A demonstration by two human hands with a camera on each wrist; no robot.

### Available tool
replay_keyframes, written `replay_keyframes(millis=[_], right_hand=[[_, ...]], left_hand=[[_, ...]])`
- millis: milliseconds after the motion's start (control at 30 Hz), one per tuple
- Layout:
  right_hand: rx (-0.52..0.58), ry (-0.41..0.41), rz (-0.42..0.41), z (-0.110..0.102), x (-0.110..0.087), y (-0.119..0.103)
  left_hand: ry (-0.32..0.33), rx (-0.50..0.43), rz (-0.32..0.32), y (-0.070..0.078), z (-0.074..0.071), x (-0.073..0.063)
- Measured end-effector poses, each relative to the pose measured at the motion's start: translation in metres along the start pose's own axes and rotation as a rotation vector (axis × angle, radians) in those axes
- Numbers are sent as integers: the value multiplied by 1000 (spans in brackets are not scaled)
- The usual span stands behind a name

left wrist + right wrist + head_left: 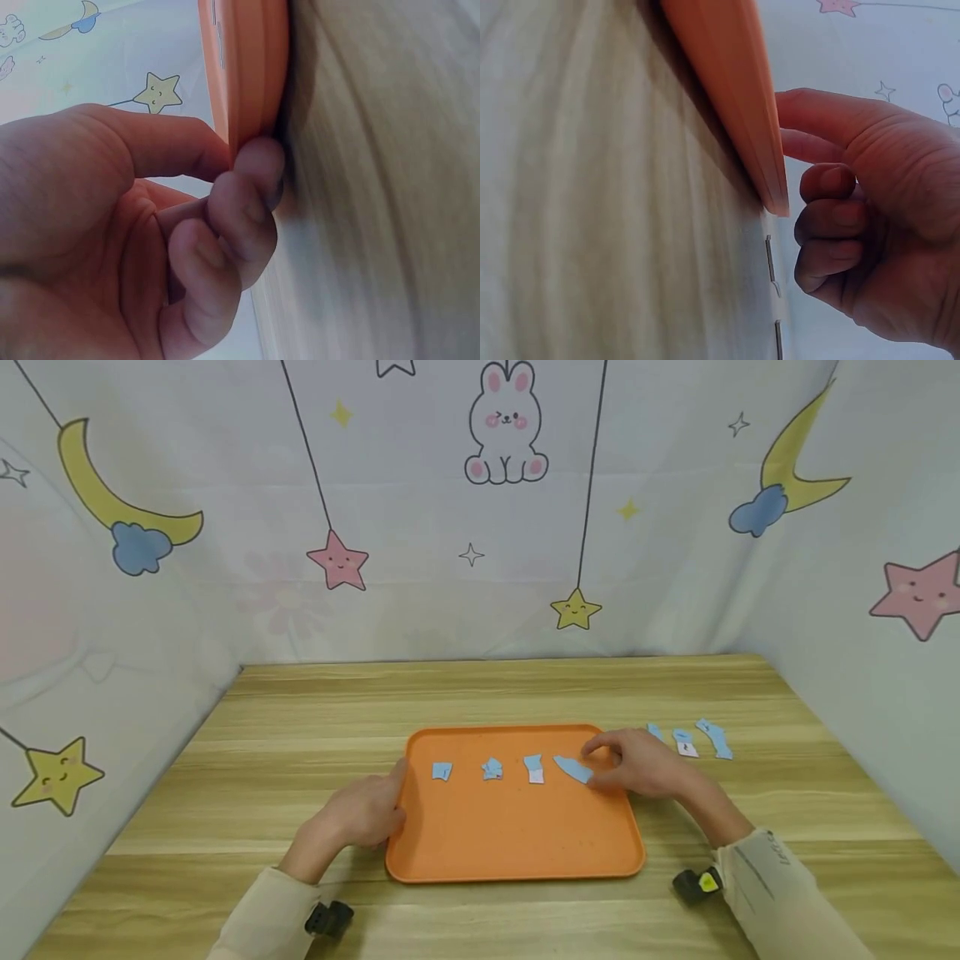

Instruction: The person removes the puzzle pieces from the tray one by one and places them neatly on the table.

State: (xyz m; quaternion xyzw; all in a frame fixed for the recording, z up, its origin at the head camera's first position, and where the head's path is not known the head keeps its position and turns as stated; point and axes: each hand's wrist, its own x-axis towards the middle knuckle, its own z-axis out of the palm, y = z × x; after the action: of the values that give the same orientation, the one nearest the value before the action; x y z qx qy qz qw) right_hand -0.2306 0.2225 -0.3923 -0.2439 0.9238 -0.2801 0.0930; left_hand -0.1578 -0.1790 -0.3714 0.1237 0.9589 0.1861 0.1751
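My left hand point(371, 810) grips the left rim of an orange tray point(510, 835); the left wrist view shows thumb and fingers around that edge. Over the tray's right side is my right hand point(637, 764), its thumb and index finger spread apart by a curved light-blue flat piece point(572, 768). The thumb tip is at that piece's right end; whether it touches cannot be told. In the right wrist view the other fingers point(832, 217) are curled. Left of it on the tray lie a blue-and-white piece point(534, 769), a jagged blue piece point(492, 769) and a squarish blue piece point(442, 771).
On the wood-grain table point(337, 693) right of the tray lie a long blue piece point(716, 739), a blue-and-white piece point(683, 742) and another blue piece point(654, 731) partly behind my right hand. A patterned cloth point(420, 527) hangs at the back and sides.
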Motion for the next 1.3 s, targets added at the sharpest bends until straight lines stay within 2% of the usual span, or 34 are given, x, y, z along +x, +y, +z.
replay_keyframes(millis=[267, 467, 667, 800, 1000, 1300], right_hand=[[-14, -18, -4, -1, 2, -5], [27, -51, -1, -1, 1, -10], [32, -57, -34, -1, 1, -8], [24, -113, -48, -1, 3, -5], [12, -203, -22, -3, 8, -4], [12, -218, -19, -2, 11, -6]], left_hand=[[-3, -1, 11, 0, -1, 0], [-3, -1, 1, -1, -1, 1], [0, 10, 7, -1, -1, 1], [-6, 9, 1, 0, -2, 0], [1, 7, 6, -2, 0, 1], [-8, 12, 7, -4, 0, 3]])
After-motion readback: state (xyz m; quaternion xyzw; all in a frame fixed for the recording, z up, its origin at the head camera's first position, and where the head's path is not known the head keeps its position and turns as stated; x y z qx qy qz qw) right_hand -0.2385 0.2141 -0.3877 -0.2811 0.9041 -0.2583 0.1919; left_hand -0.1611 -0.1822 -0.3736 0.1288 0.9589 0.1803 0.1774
